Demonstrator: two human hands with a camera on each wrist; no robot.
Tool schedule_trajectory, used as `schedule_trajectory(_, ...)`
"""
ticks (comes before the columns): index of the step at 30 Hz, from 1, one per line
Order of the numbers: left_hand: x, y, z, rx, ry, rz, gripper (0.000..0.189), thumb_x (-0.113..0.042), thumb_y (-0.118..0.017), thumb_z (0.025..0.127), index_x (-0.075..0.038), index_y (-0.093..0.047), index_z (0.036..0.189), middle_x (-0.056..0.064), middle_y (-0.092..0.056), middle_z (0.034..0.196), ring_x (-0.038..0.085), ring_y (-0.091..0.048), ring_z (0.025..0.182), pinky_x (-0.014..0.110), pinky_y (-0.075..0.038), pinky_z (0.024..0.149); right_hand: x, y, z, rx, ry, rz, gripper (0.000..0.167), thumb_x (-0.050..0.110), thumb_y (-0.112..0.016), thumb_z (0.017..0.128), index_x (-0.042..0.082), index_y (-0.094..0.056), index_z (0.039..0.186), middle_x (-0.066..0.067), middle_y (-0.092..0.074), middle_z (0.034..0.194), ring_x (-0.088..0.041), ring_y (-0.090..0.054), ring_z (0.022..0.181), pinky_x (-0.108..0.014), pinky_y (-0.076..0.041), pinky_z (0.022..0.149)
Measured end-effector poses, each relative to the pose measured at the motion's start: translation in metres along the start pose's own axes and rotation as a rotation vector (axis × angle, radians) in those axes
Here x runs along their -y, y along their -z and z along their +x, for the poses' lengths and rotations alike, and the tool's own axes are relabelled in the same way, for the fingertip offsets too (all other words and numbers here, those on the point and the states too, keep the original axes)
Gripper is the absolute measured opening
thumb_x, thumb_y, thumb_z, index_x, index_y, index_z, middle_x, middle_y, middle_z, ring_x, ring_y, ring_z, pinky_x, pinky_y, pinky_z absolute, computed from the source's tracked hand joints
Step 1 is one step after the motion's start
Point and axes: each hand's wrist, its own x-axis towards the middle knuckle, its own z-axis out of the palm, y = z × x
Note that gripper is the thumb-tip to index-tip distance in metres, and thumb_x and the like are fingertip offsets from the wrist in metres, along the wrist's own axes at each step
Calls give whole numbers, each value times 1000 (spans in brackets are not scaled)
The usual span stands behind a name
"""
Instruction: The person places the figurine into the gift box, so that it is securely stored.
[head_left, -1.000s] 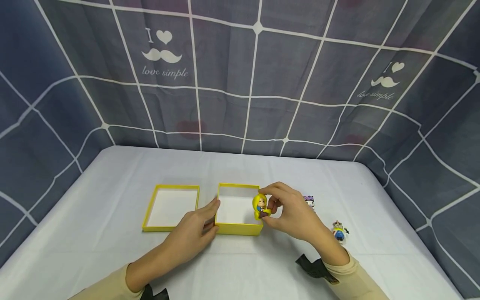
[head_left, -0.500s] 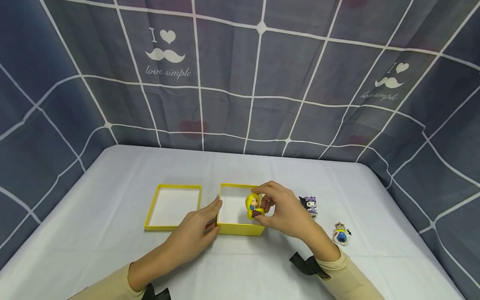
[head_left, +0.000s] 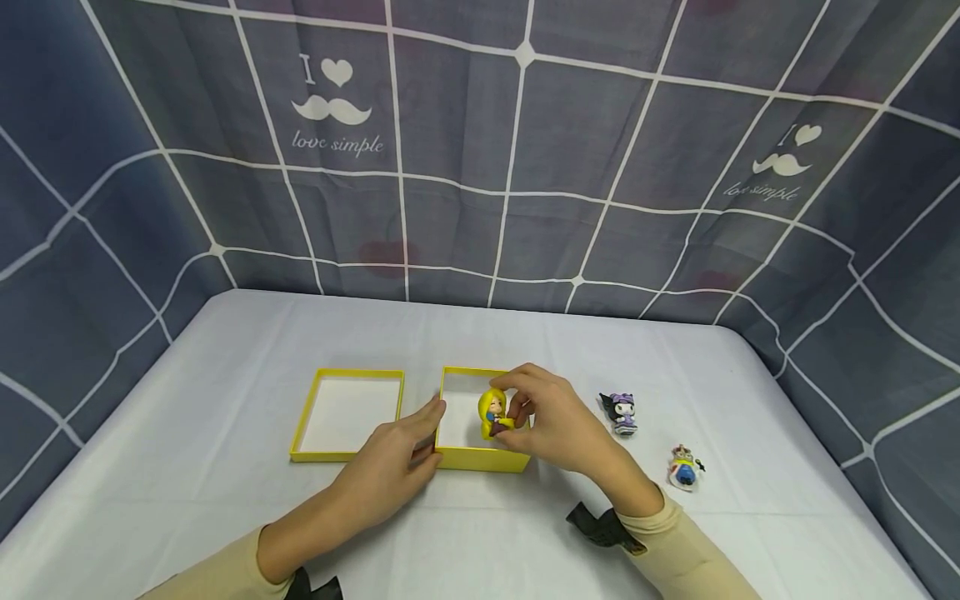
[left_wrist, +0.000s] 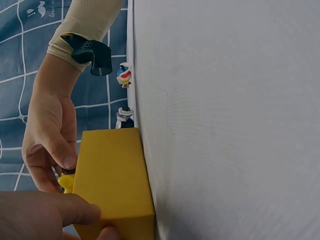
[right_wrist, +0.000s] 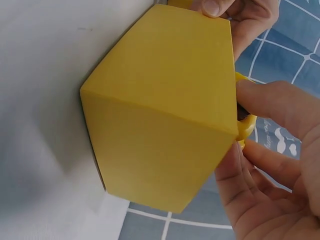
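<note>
In the head view my right hand [head_left: 553,417] pinches a yellow-haired girl figurine [head_left: 492,414] with a blue and brown outfit. The figurine is upright over the inside of a yellow box [head_left: 480,459], whose interior is white. My left hand [head_left: 390,471] rests against the box's left side, its thumb near the front corner and its index finger along the wall. From the right wrist, the box's outer walls [right_wrist: 165,75] hide most of the figurine, and right-hand fingers [right_wrist: 272,102] show beside the rim. Whether the figurine touches the box floor cannot be seen.
A shallow yellow-rimmed lid [head_left: 347,457] lies left of the box. To the right stand a black-and-purple figurine [head_left: 622,413] and a small figurine in blue and yellow [head_left: 683,469]. White cloth [head_left: 480,550] covers the table; a grey checked curtain [head_left: 450,225] hangs behind.
The right hand has moved left with the girl figurine, from the box's right edge to over its inside. The black-and-purple figurine has come into full sight. My left hand stays at the box.
</note>
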Motion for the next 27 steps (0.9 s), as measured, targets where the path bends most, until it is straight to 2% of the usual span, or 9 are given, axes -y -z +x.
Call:
schedule_trajectory(8, 0, -1, 0, -1, 15, -14, 61, 0, -69, 86, 7, -43, 142, 22, -36, 149, 23, -41, 131, 16, -50, 87, 5, -8, 6, 35, -35, -32, 56, 13, -88, 69, 6, -65, 119, 5, -60, 102, -7, -61, 72, -28, -57, 63)
schedule_trajectory(15, -1, 0, 1, 5, 28, -9, 61, 0, -69, 87, 6, -44, 142, 19, -35, 150, 20, -40, 132, 15, -50, 87, 8, -14, 11, 51, -18, -28, 55, 14, -88, 69, 3, -65, 118, 2, -61, 102, -8, -62, 72, -26, -57, 61)
schedule_trajectory(22, 0, -1, 1, -9, -1, 0, 61, 2, -69, 86, 10, -44, 140, 23, -37, 148, 27, -43, 130, 17, -50, 87, 7, -16, 17, 92, -13, -33, 56, 14, -89, 69, 5, -65, 118, 0, -61, 102, -7, -62, 72, -21, -55, 62)
schedule_trajectory(27, -1, 0, 1, -8, 1, 4, 61, 2, -69, 86, 10, -43, 141, 23, -37, 148, 27, -42, 131, 17, -50, 87, 3, -18, 21, 128, -17, -29, 55, 17, -89, 70, 3, -65, 118, 1, -61, 101, -9, -63, 74, -21, -55, 62)
